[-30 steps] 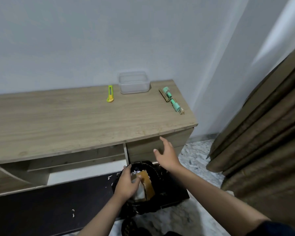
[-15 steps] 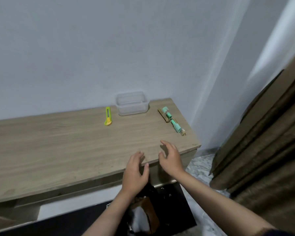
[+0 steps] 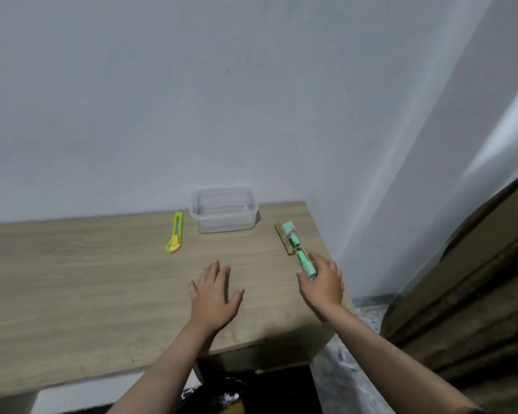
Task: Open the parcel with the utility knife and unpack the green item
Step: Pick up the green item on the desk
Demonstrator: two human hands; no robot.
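The green item (image 3: 293,239), mint-green cylinders in clear wrap on a tan strip, lies near the right end of the wooden table (image 3: 87,282). My right hand (image 3: 323,282) curls over its near end, thumb on one side and fingers on the other. My left hand (image 3: 214,294) hovers flat over the table's middle with its fingers spread and nothing in it. The yellow-green utility knife (image 3: 174,233) lies farther back, to the left of both hands. No parcel shows on the table.
A clear plastic container (image 3: 223,209) stands against the white wall between the knife and the green item. A black bin (image 3: 231,395) with scraps sits on the floor under the table's front edge. A brown curtain (image 3: 476,294) hangs at the right.
Both hands rose from the black bin below to the tabletop. My right hand reached right onto the green item's near end. My view tilted upward.
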